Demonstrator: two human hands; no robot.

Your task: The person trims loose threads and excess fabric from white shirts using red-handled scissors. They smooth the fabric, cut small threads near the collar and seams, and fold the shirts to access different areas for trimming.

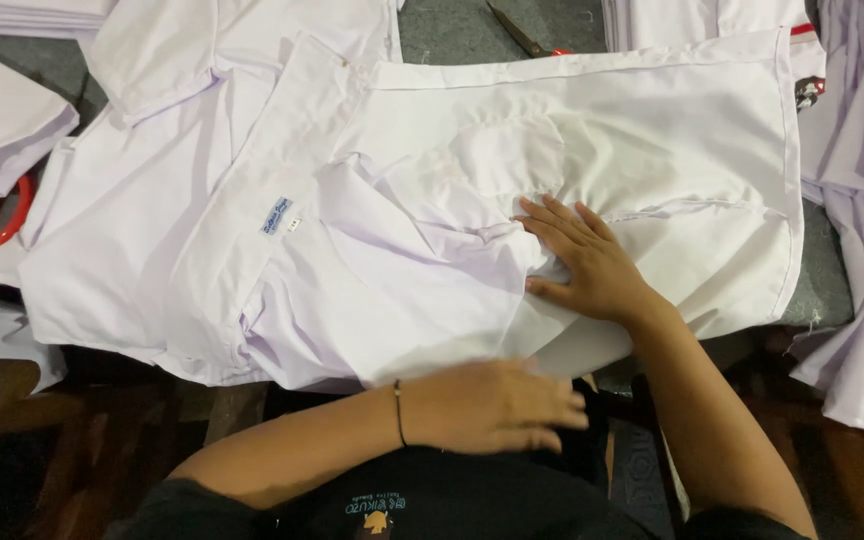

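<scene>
The right hand (592, 262) presses flat, fingers spread, on the white shirt (512, 200) lying across the table (452, 30), pinning its folds, while the left hand (497, 405) curls loosely at the near hem.

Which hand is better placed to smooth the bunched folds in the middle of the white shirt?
Right. The right hand already lies flat on the shirt, fingertips touching the bunched folds. The left hand sits at the near edge, close to the body, off the folds.
</scene>
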